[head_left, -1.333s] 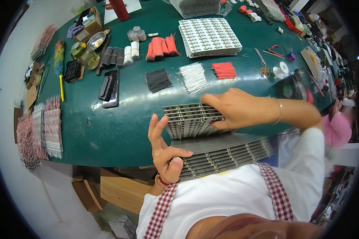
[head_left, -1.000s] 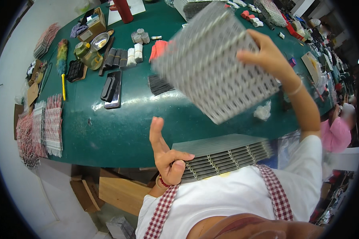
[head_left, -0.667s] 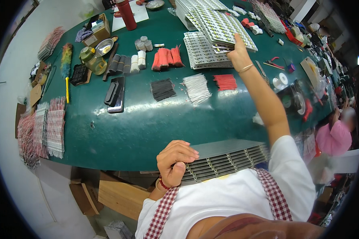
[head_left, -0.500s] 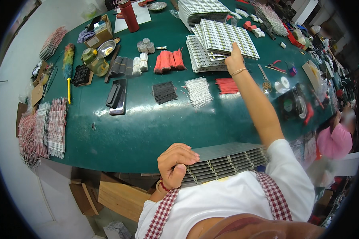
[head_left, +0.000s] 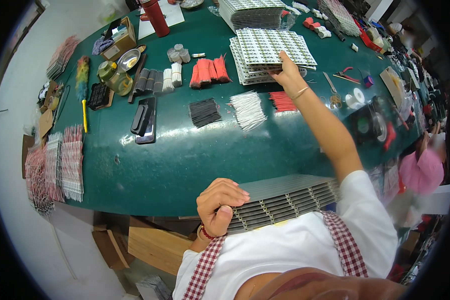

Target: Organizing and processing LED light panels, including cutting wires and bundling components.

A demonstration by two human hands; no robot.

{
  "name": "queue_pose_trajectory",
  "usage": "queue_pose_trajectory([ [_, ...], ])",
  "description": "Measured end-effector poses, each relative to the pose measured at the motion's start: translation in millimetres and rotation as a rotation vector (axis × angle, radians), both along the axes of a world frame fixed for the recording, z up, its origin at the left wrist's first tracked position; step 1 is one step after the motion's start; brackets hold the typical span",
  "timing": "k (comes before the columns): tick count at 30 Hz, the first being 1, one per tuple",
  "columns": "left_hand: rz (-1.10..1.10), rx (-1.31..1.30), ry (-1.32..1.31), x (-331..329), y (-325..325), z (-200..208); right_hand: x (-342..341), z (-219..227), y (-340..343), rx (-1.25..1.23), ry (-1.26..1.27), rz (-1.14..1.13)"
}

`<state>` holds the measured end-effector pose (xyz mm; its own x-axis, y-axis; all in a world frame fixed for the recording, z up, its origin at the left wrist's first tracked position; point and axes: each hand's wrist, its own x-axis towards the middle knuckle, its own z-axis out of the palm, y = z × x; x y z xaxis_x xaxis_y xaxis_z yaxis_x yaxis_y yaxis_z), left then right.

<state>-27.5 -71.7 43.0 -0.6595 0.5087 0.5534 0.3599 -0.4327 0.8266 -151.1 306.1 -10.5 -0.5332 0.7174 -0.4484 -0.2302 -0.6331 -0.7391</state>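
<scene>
My left hand (head_left: 219, 206) is closed round the left end of a stack of thin grey panels (head_left: 285, 200) with rows of small metal parts. The stack rests against my chest, and my right forearm reaches out past its other end. At the far side of the table, my right hand (head_left: 289, 75) pinches the near right edge of a white circuit panel (head_left: 275, 47), thumb on top. That panel lies over a pile of similar white panels (head_left: 237, 67); the fingers beneath it are partly hidden.
Bundles of black wires (head_left: 205, 112), white wires (head_left: 249, 111) and red wires (head_left: 283, 101) lie on the green table (head_left: 170, 175). A phone (head_left: 145, 122), a green-lidded jug (head_left: 116, 79), a red flask (head_left: 156, 19), scissors (head_left: 333, 92) and a taller panel stack (head_left: 250, 17) surround them.
My right hand has moved slightly left and lower with the white panel, which now sits more squarely over the pile. The left hand keeps its hold on the grey stack.
</scene>
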Motion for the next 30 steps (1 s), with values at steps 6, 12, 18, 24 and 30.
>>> queue_pose_trajectory([
  [6,-0.026,0.011,-0.01,-3,3,1,71,33,7,0.037,-0.4,0.365],
  [12,0.002,0.004,-0.013,-2,1,-1,167,144,-105,0.901,-0.083,1.635],
  [18,-0.065,0.087,-0.03,-1,-3,-22,211,154,-170,1.674,-0.123,1.714],
  [24,-0.234,-0.139,-0.161,1,-29,-61,213,155,-175,1.746,-0.144,1.635],
  [30,-0.069,-0.222,-0.039,7,-18,-75,202,151,-182,1.825,-0.283,1.538],
])
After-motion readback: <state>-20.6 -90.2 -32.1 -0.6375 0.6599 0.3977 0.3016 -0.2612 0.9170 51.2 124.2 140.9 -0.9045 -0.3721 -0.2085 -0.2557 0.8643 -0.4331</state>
